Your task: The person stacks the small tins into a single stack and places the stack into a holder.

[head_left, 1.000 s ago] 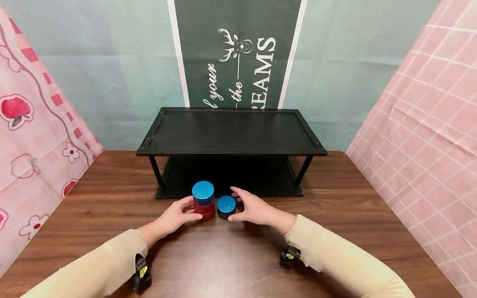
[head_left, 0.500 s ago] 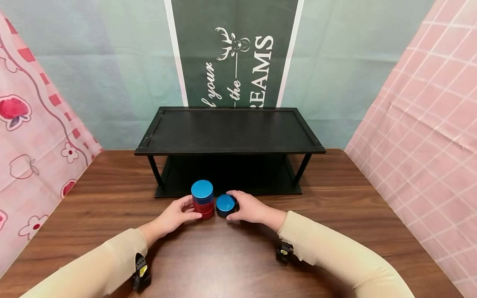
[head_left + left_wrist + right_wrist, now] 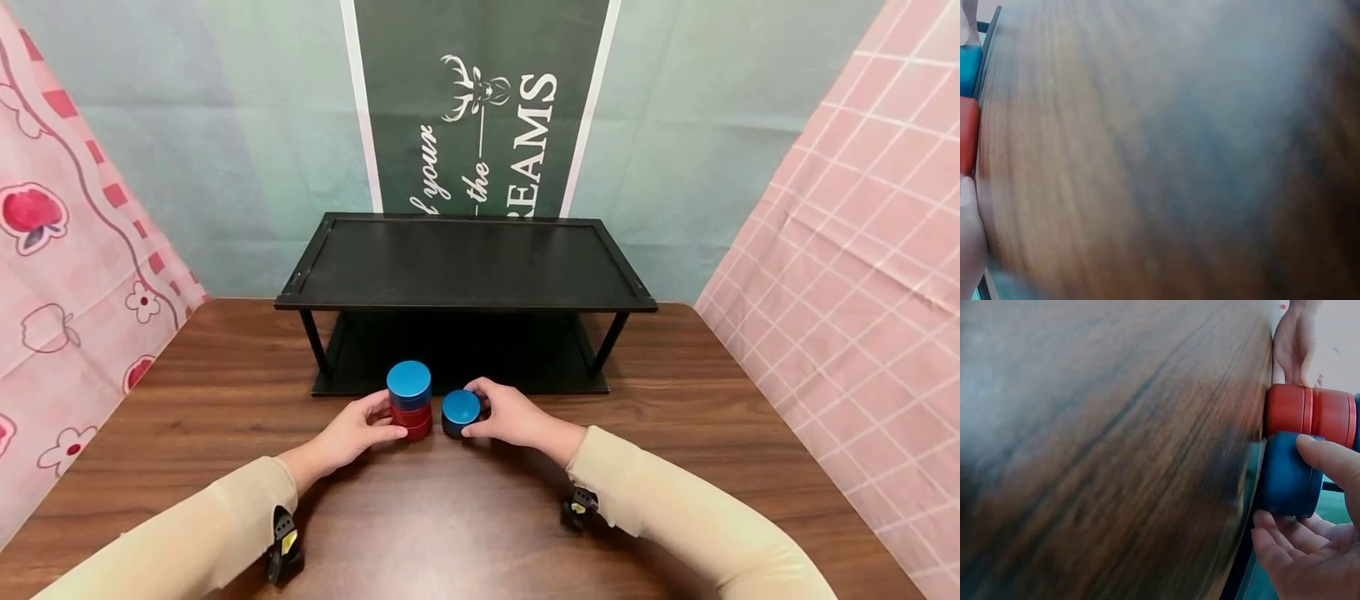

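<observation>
My left hand (image 3: 345, 435) grips a short stack at its left side, thumb in front. Two red round tins (image 3: 412, 421) form its lower part, and a blue round tin (image 3: 409, 382) tops it. Just right of the stack stands a lower blue tin (image 3: 461, 407), a small gap between them. The right hand (image 3: 519, 418) pinches this lower tin, thumb at the front and fingers behind. In the right wrist view the thumb lies on the lower blue tin (image 3: 1288, 476), with the red tins (image 3: 1310, 414) beyond. Only a sliver of red tin (image 3: 967, 136) shows in the left wrist view.
A black two-tier shelf (image 3: 465, 262) stands behind the tins, its lower board (image 3: 547, 367) close to them. All stand on a brown wood-grain table (image 3: 450, 517). Patterned pink cloths (image 3: 847, 250) hang at both sides, a green printed cloth (image 3: 675, 167) at the back.
My right hand has closed its fingers and thumb onto the lower blue tin. That tin has shifted slightly right, widening the gap to the stack. The left hand stays on the stack.
</observation>
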`<control>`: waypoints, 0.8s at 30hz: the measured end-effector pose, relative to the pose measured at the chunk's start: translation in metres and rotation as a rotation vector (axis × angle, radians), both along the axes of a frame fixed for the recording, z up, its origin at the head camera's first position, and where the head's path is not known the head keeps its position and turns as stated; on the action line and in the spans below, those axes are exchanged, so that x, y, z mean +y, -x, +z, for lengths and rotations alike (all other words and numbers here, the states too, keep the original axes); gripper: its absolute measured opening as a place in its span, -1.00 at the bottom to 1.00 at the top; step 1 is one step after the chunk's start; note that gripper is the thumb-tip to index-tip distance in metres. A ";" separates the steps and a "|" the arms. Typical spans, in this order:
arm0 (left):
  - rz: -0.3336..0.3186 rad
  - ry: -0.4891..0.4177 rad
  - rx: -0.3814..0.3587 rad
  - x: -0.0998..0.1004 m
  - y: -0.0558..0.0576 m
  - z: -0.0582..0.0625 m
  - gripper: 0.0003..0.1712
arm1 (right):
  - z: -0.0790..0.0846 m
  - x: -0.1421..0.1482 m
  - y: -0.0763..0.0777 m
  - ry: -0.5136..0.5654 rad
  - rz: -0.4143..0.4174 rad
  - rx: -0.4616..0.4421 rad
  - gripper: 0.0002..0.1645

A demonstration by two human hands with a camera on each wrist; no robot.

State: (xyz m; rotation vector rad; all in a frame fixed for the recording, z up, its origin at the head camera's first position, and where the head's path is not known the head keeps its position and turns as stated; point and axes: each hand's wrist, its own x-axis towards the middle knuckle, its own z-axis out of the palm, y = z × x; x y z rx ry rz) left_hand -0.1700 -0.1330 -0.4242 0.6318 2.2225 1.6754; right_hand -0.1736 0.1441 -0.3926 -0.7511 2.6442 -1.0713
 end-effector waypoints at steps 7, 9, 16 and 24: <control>-0.015 -0.017 -0.003 0.000 0.000 0.002 -0.25 | 0.003 0.007 -0.002 0.037 -0.011 -0.027 -0.39; -0.019 -0.028 -0.003 0.000 -0.001 0.003 -0.26 | 0.005 0.009 -0.003 0.046 -0.016 -0.035 -0.38; -0.012 -0.014 0.020 0.001 -0.001 0.003 -0.29 | 0.013 0.015 -0.006 0.067 -0.043 -0.029 -0.39; -0.007 -0.011 0.030 0.002 -0.001 0.002 -0.29 | 0.023 0.018 -0.009 0.092 -0.061 -0.007 -0.38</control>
